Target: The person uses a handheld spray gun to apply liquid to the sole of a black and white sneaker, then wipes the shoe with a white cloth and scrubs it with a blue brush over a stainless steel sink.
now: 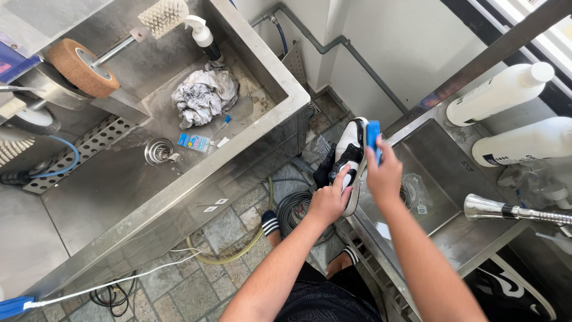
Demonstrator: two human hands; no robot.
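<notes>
My left hand [328, 200] grips a black and white sneaker [350, 149] by its side, holding it on edge over the rim of a steel sink [438, 158] at the right. My right hand [384, 173] holds a blue brush [373, 136] pressed against the shoe's sole edge. Both arms reach forward from the bottom of the view.
A large steel basin [196, 179] at left holds a crumpled grey rag [204, 95], a small blue packet [193, 142], a pump bottle [202, 36] and rotating brush wheels [80, 67]. Two white bottles [500, 92] and a chrome spray head [485, 207] sit at right. Hoses [292, 209] lie on the stone floor by my feet.
</notes>
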